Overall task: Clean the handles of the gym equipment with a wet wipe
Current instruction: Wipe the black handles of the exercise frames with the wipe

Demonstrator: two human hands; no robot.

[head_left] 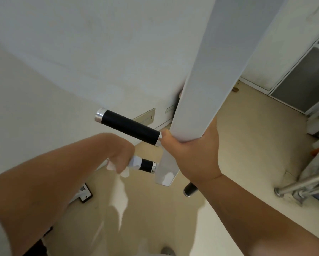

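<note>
A white upright post (pixel 206 71) of the gym machine runs down the middle of the view. An upper black handle (pixel 129 126) with silver end caps sticks out to its left. Below it, a lower black handle (pixel 145 165) juts the same way. My left hand (pixel 121 154) grips that lower handle through a white wet wipe (pixel 134 162), covering its outer part. My right hand (pixel 193 154) grips the post's lower end. A third black handle tip (pixel 190 189) shows beneath my right wrist.
A white wall fills the left and top. A beige floor lies below, with a small black-framed object (pixel 85 193) on it at the lower left. A chrome rack (pixel 306 185) stands at the right, and a grey glass door (pixel 306 84) sits behind it.
</note>
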